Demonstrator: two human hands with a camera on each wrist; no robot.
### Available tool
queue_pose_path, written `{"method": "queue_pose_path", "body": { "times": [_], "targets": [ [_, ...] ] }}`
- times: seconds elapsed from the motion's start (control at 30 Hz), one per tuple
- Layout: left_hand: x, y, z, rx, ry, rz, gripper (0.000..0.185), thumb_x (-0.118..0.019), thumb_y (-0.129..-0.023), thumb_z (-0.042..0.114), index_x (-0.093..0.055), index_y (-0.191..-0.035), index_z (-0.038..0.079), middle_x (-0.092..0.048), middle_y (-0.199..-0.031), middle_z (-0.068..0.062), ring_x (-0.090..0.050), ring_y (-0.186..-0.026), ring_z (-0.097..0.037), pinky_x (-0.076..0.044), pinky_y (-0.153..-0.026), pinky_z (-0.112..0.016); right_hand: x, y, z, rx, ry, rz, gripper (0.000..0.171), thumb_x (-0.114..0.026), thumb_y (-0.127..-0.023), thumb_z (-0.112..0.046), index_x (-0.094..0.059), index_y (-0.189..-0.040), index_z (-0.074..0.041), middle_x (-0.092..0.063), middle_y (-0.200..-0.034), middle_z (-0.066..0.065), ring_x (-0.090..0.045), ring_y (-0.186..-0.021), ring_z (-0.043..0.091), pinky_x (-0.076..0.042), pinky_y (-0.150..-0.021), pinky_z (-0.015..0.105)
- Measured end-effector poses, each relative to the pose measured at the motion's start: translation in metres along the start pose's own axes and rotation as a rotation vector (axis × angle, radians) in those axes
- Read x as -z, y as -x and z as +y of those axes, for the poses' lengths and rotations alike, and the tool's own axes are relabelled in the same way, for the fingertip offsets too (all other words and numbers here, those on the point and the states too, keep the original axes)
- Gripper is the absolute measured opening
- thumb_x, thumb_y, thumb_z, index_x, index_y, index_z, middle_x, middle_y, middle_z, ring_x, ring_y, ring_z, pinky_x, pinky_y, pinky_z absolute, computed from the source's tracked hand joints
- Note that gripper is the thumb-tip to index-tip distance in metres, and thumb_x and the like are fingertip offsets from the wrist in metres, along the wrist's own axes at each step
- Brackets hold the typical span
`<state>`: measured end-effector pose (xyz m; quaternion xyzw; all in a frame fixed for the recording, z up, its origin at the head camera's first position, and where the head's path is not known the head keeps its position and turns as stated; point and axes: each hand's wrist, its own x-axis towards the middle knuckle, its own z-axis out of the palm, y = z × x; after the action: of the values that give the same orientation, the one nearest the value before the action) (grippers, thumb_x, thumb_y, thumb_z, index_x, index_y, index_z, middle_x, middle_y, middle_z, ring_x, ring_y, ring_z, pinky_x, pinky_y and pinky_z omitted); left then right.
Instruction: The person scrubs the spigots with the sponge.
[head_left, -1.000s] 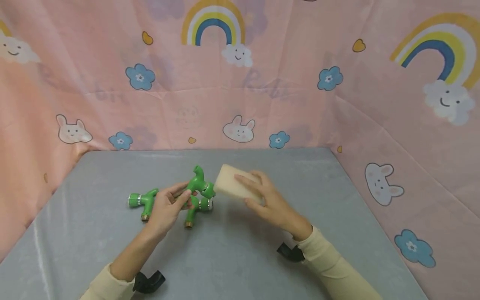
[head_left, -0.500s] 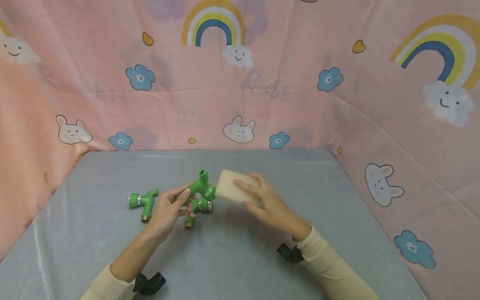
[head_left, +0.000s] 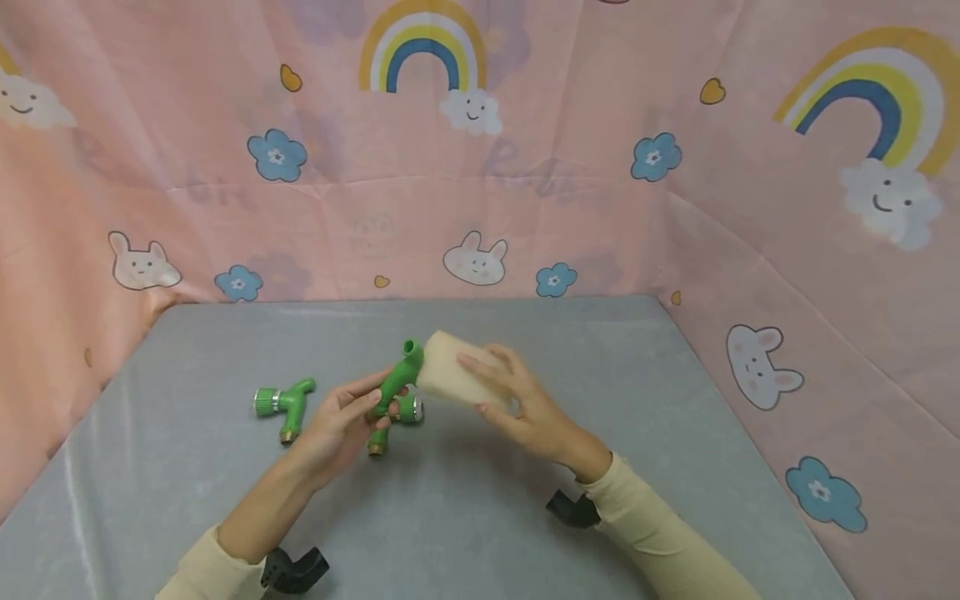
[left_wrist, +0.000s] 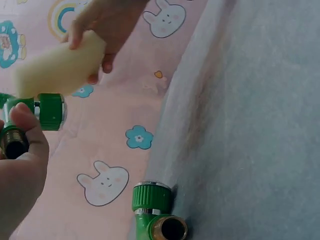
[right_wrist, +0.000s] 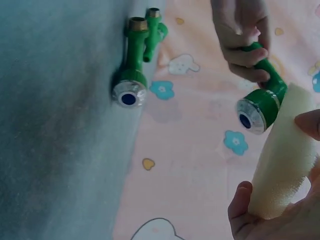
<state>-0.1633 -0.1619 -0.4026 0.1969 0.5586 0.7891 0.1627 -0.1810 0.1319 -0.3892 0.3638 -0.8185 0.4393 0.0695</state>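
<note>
My left hand (head_left: 330, 429) grips a green tap (head_left: 396, 385) above the table, its threaded brass end (left_wrist: 14, 142) showing by the thumb in the left wrist view. The spout's open mouth points upward. In my right hand (head_left: 536, 417) is a cream block sponge (head_left: 450, 375), pinched between thumb and fingers. The sponge's left end lies against the tap, hiding part of it in the head view. From the right wrist view, the tap's round knob (right_wrist: 255, 112) sits just beside the sponge (right_wrist: 285, 155). A second green tap (head_left: 409, 409) lies beneath the held one, partly covered by it.
A third green tap (head_left: 291, 408) lies on the grey table (head_left: 480, 533), left of my left hand. Pink printed cloth (head_left: 570, 217) stands behind and along both sides of the table. A black wrist mount (head_left: 296, 571) hangs under each forearm.
The held tap has been turned, so its knob end no longer shows on the right in the head view. The sponge has shifted slightly left and now lies against the spout side.
</note>
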Motion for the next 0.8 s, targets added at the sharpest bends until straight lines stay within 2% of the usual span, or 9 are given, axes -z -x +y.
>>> {"method": "queue_pose_path", "body": {
  "times": [0.1,0.2,0.3,0.37,0.43,0.53,0.63,0.7,0.8],
  "targets": [
    [0.004,0.001,0.001,-0.034,0.037,0.024,0.035,-0.045,-0.108,0.007,-0.069,-0.128,0.021,-0.074,-0.111,0.009,-0.064,-0.092,-0.002,-0.049,-0.079,-0.017,0.001,0.000,0.004,-0.034,0.037,-0.034,0.058,-0.064,-0.095,-0.009,-0.050,-0.150,-0.020,-0.038,-0.147,0.017,-0.048,-0.123,0.032,-0.048,-0.092,0.039],
    [0.006,0.001,0.001,-0.040,0.011,0.073,0.034,-0.049,-0.106,0.005,-0.073,-0.119,0.026,-0.074,-0.104,0.011,-0.065,-0.091,-0.001,-0.051,-0.081,-0.017,0.007,0.000,0.009,-0.071,0.100,-0.041,0.057,-0.063,-0.092,-0.006,-0.054,-0.147,-0.018,-0.039,-0.147,0.019,-0.047,-0.124,0.034,-0.048,-0.090,0.038],
    [0.006,0.000,0.000,-0.046,-0.052,0.133,0.035,-0.053,-0.104,0.004,-0.074,-0.116,0.029,-0.072,-0.097,0.012,-0.065,-0.088,-0.001,-0.052,-0.078,-0.017,0.015,0.001,0.010,-0.106,0.129,-0.009,0.056,-0.063,-0.091,-0.005,-0.057,-0.145,-0.018,-0.038,-0.146,0.020,-0.046,-0.124,0.037,-0.047,-0.089,0.039],
    [0.005,0.000,0.000,-0.056,-0.126,0.175,0.034,-0.056,-0.102,0.004,-0.074,-0.115,0.030,-0.072,-0.092,0.012,-0.063,-0.081,-0.001,-0.051,-0.073,-0.016,0.019,0.002,0.007,-0.106,0.104,0.022,0.057,-0.063,-0.091,-0.004,-0.056,-0.146,-0.017,-0.037,-0.148,0.020,-0.044,-0.126,0.038,-0.047,-0.090,0.042],
    [0.003,-0.001,0.000,-0.067,-0.206,0.200,0.030,-0.058,-0.101,0.005,-0.073,-0.118,0.025,-0.072,-0.088,0.012,-0.060,-0.075,-0.002,-0.050,-0.068,-0.017,0.022,0.002,0.003,-0.081,0.067,0.060,0.057,-0.063,-0.091,-0.004,-0.055,-0.146,-0.016,-0.035,-0.150,0.020,-0.042,-0.129,0.039,-0.047,-0.092,0.045],
    [-0.001,-0.002,0.001,-0.071,-0.311,0.232,0.027,-0.060,-0.101,0.005,-0.069,-0.126,0.006,-0.072,-0.082,0.011,-0.056,-0.069,-0.002,-0.050,-0.062,-0.018,0.023,0.002,-0.003,-0.012,0.059,0.108,0.057,-0.063,-0.091,-0.004,-0.055,-0.146,-0.016,-0.034,-0.151,0.019,-0.039,-0.131,0.039,-0.050,-0.091,0.046],
    [-0.004,-0.002,0.003,-0.060,-0.384,0.275,0.034,-0.060,-0.100,0.005,-0.061,-0.130,-0.011,-0.071,-0.079,0.013,-0.055,-0.067,-0.002,-0.049,-0.059,-0.018,0.023,0.001,-0.005,0.048,0.099,0.150,0.058,-0.063,-0.089,-0.003,-0.056,-0.145,-0.016,-0.036,-0.150,0.018,-0.040,-0.131,0.038,-0.052,-0.088,0.045],
    [-0.006,-0.001,0.003,-0.056,-0.421,0.314,0.035,-0.061,-0.100,0.005,-0.060,-0.130,-0.013,-0.070,-0.079,0.014,-0.053,-0.066,-0.001,-0.048,-0.059,-0.018,0.022,0.000,-0.005,0.077,0.131,0.186,0.058,-0.063,-0.086,-0.002,-0.059,-0.142,-0.016,-0.039,-0.147,0.018,-0.042,-0.128,0.037,-0.052,-0.085,0.043],
    [-0.007,0.000,0.002,-0.062,-0.464,0.347,0.034,-0.063,-0.098,0.003,-0.062,-0.128,-0.012,-0.070,-0.089,0.015,-0.055,-0.070,0.001,-0.049,-0.063,-0.016,0.018,-0.001,-0.005,0.141,0.208,0.210,0.058,-0.066,-0.082,-0.003,-0.062,-0.138,-0.015,-0.044,-0.143,0.019,-0.046,-0.124,0.037,-0.052,-0.085,0.045]
  ]
}}
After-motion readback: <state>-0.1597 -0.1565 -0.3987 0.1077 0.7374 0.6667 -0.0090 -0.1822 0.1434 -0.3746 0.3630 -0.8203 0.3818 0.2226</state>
